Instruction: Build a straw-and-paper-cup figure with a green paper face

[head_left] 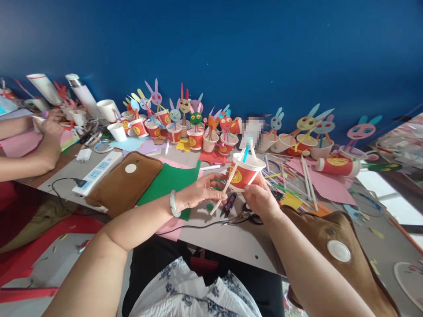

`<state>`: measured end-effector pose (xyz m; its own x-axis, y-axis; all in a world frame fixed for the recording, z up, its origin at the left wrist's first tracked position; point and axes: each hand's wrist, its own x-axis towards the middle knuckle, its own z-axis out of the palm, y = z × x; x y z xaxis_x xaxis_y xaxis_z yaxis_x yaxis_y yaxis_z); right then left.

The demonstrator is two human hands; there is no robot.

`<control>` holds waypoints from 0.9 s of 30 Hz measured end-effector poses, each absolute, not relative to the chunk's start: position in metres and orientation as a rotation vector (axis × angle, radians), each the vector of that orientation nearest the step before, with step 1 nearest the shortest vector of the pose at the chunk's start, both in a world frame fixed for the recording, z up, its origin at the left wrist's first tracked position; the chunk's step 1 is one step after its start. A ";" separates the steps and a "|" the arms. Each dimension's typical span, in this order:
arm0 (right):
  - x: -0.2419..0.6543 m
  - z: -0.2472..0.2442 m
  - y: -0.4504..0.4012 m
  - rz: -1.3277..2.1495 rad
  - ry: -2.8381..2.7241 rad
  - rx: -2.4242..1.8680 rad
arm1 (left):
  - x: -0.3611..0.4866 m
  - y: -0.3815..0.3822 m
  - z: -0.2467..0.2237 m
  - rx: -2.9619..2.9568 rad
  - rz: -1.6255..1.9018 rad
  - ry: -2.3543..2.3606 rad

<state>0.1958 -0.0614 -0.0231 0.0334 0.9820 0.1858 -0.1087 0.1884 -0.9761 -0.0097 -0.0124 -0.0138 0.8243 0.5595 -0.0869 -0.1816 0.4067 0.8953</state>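
My right hand (261,196) grips a red and white paper cup (243,178) from its right side and below, holding it above the table. A blue pipe cleaner (246,153) and white ones stick up from the cup; what they carry is pixelated. My left hand (205,189), with a pale bangle at the wrist, pinches a long white pipe cleaner (220,202) slanting down along the cup's left side. Under the hands lie purple-handled snips (230,203) and black-handled scissors (254,215).
Finished paper-cup rabbits (194,136) line the blue wall. Brown cushions (124,182) (340,251) lie on both sides, near a power strip (99,171) and green paper (172,182). A cable (198,226) crosses the front. Another person's hand (49,123) works at left.
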 end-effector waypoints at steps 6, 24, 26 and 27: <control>0.197 -0.027 -0.061 1.032 -1.185 -1.027 | -0.007 -0.011 -0.016 1.052 0.510 0.479; 0.200 -0.033 -0.062 0.672 -1.484 -1.235 | -0.011 -0.002 -0.010 1.386 0.605 0.630; 0.199 -0.031 -0.063 0.696 -1.475 -1.235 | -0.011 0.000 -0.010 1.428 0.630 0.662; 0.198 -0.029 -0.063 0.717 -1.469 -1.232 | -0.011 0.001 -0.011 1.432 0.656 0.671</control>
